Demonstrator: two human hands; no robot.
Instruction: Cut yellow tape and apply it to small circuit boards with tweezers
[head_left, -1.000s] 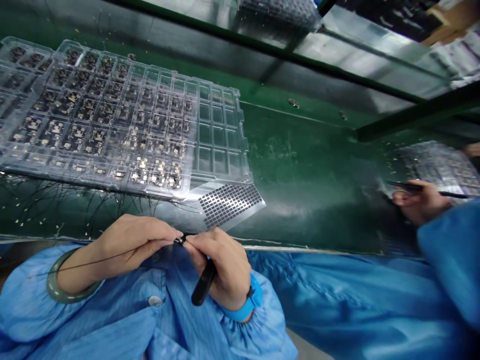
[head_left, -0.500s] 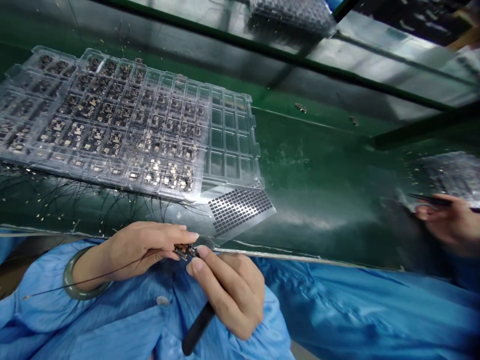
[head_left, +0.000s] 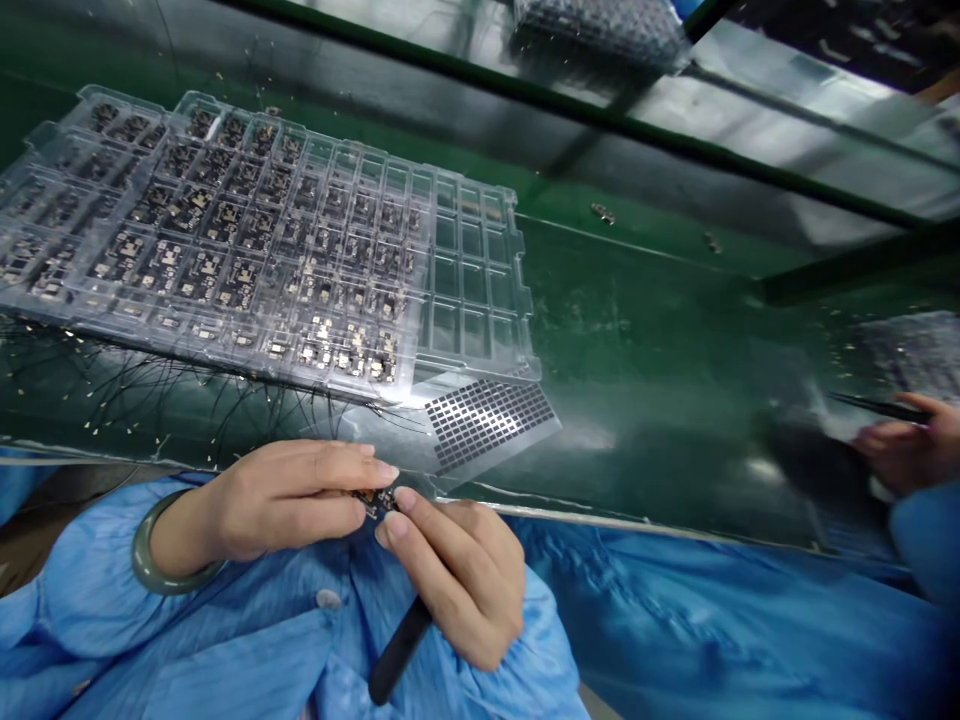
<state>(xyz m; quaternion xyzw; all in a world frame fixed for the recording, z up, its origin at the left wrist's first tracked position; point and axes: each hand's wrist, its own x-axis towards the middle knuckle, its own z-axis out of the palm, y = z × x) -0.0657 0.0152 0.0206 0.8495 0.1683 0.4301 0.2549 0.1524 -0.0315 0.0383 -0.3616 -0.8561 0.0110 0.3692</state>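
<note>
Close to my chest, my left hand is closed on one end of a small circuit board, its fingers covering much of it. My right hand pinches the other end between thumb and forefinger. A black flat-ended tool is tucked in the right palm and sticks out below; its working end is hidden. Beyond my hands lies a sheet of small dark stickers, partly over the bench edge side of the clear trays. The nearest clear tray has several compartments filled with similar boards.
Loose thin black wires spread in front of the trays on the green bench. Two small parts, one of them a metallic piece, lie farther back. At right, a co-worker's hand holds dark tweezers. A metal shelf crosses behind.
My left fingers have come down farther over the board, and the thin wire across my left wrist is out of sight. The co-worker's hand has shifted right. The view has moved slightly.
</note>
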